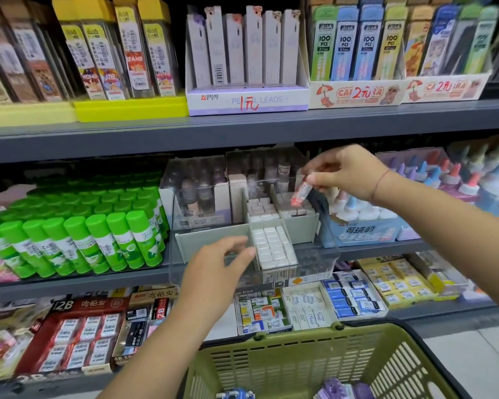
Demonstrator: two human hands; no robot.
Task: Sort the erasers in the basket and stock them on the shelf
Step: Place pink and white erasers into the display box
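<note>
A small eraser (301, 193) in a red and white wrapper hangs tilted from the right hand (349, 171), pinched between thumb and fingertips, the other fingers loosely curled; just below it lies the rear right section of a clear divided bin (327, 256) on the middle shelf (75, 279), part filled with similar pieces; nearer the person, a front section holds tight rows of white erasers (274, 247). The left hand (222, 263) is open and holds nothing, fingers spread at the bin's front left edge, seemingly steadying it. Below both hands, the green basket (323, 367) shows a few wrapped items at its bottom. This looks like the stocking step, one eraser at a time; the next move calls for lowering the piece straight into the matching section, upright beside its neighbours, without nudging the divider.
</note>
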